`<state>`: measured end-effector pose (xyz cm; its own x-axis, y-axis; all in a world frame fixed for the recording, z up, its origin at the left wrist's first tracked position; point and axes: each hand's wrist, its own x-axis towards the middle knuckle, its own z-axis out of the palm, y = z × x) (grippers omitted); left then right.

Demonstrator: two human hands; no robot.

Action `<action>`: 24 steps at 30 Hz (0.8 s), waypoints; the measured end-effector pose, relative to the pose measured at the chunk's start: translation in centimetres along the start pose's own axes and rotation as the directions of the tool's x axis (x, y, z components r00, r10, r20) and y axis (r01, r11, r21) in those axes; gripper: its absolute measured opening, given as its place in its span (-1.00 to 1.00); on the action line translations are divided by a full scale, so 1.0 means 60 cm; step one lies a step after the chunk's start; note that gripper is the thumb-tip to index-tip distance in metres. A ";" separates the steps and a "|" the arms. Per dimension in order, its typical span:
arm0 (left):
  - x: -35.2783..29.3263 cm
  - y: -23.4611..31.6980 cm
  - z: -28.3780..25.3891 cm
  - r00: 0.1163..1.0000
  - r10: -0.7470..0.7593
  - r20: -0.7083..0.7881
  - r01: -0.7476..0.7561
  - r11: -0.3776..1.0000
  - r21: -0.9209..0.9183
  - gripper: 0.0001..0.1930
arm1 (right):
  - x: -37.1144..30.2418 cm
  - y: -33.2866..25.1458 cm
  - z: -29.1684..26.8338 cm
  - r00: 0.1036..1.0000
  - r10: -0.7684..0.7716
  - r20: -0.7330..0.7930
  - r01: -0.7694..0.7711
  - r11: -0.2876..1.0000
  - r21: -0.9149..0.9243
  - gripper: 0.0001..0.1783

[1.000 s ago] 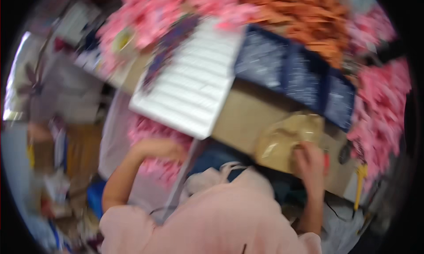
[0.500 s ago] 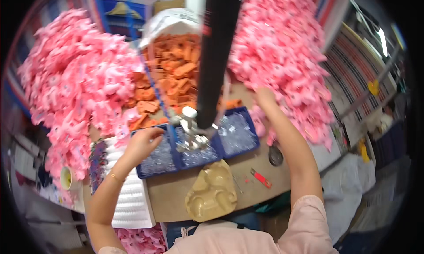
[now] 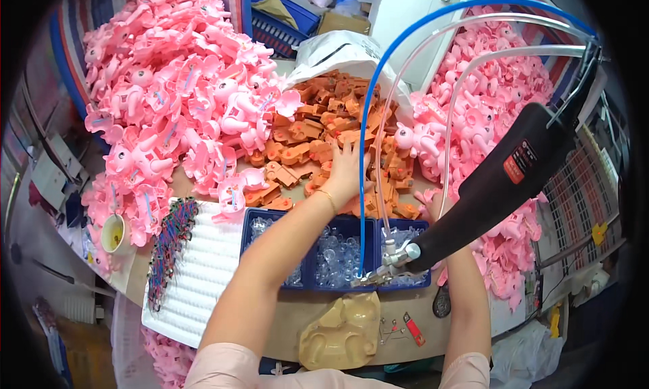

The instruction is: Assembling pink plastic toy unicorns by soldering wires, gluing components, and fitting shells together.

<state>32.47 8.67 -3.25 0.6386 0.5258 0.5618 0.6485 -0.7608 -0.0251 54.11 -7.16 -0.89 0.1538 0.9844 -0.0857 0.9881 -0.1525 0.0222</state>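
Observation:
My left hand (image 3: 347, 171) reaches past the blue tray onto a heap of small orange plastic blocks (image 3: 324, 105). Its fingers are spread over the blocks, and I make out nothing held in them. Most of my right hand (image 3: 439, 205) is hidden behind a black tool arm (image 3: 497, 182); it is beside the right pile of pink plastic animal-shaped shells (image 3: 463, 105), and its fingers cannot be made out. Beneath my left forearm lies a blue three-part tray (image 3: 304, 285) of small clear plastic pieces (image 3: 334, 257). A metal fitting (image 3: 385, 264) at the arm's end hangs over the tray.
Another large pile of pink shells (image 3: 162, 84) rises at the left. A white ridged tray (image 3: 209, 260) carries thin coloured wires (image 3: 172, 243). Near the front edge lie a tan moulded holder (image 3: 341, 331) and a red cutter (image 3: 414, 329). Blue tubing (image 3: 365, 152) arches overhead. A cup (image 3: 116, 235) stands left.
My left hand has moved from the tray's left side forward and right onto the orange blocks. The right hand has drawn back toward me. The view has shifted, and the tool arm appears farther right.

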 end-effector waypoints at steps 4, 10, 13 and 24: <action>0.060 0.047 -0.056 0.827 -0.006 0.562 0.023 0.999 -0.024 -0.45 | -0.023 0.208 0.146 0.817 -0.063 -0.574 0.028 0.997 -0.070 -0.66; -0.049 -0.108 -0.017 0.984 0.096 0.148 -0.089 0.994 -0.058 -0.83 | 0.001 0.130 0.033 0.749 0.498 -0.437 -0.285 0.838 0.466 -0.47; -0.100 -0.138 -0.031 0.982 0.053 0.182 -0.056 0.998 0.014 -0.85 | -0.084 -0.098 -0.094 0.809 0.510 -0.292 -0.349 0.817 0.460 -0.62; -0.087 -0.141 -0.063 0.981 -0.098 0.165 0.099 0.995 0.003 -0.90 | -0.431 -0.311 0.028 0.851 -0.510 -0.125 0.525 0.820 0.229 -0.73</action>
<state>22.08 10.94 -2.85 0.6317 0.6532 0.4174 0.7096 -0.7040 0.0277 31.68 -29.95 -0.74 -0.3743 0.9264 0.0405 0.8925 0.3717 -0.2553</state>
